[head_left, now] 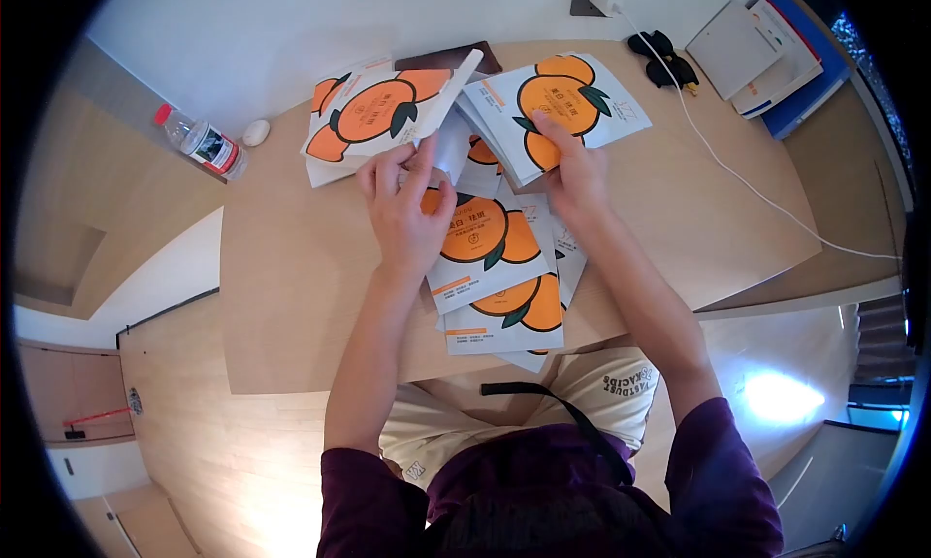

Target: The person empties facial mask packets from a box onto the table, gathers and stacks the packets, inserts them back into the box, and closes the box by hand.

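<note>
So the desk (291, 296) is covered in flat packets with orange fruit printed on them. The right hand (574, 170) has a stack of packets (558, 97) pinched, thumb on top. The left hand (407, 209) has its fingers at the low end of a tilted white packet (449, 97); can't tell if it's gripping. There's another pile (383, 112) toward the back edge, left of center, plus overlapping loose packets (475, 238) running down to near the front edge. Red-capped bottle (211, 149) by the back left corner, black sunglasses (659, 62) and a white cable (713, 151) toward the back right.
</note>
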Action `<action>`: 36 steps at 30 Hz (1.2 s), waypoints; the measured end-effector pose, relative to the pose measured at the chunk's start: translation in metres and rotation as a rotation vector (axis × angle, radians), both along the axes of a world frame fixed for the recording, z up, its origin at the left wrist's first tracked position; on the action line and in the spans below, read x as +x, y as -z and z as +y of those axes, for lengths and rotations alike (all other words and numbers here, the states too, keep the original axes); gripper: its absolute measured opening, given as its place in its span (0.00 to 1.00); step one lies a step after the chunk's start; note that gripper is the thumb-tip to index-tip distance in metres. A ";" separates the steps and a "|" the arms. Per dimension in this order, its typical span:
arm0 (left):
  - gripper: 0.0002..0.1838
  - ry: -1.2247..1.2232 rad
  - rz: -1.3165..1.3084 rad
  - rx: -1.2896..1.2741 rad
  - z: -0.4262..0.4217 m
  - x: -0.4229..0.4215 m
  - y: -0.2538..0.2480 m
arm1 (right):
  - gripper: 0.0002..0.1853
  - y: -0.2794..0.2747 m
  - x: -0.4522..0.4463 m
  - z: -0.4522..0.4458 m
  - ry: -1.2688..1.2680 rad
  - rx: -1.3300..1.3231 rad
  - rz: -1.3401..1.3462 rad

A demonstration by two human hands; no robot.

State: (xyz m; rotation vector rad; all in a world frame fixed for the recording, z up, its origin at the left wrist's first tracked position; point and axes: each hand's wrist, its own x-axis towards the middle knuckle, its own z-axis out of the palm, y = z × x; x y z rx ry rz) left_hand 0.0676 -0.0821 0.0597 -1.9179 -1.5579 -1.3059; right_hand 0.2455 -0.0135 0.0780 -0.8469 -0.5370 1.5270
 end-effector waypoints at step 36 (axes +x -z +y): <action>0.29 0.182 0.091 0.018 -0.001 0.020 0.000 | 0.18 0.004 -0.011 -0.011 -0.051 0.005 0.007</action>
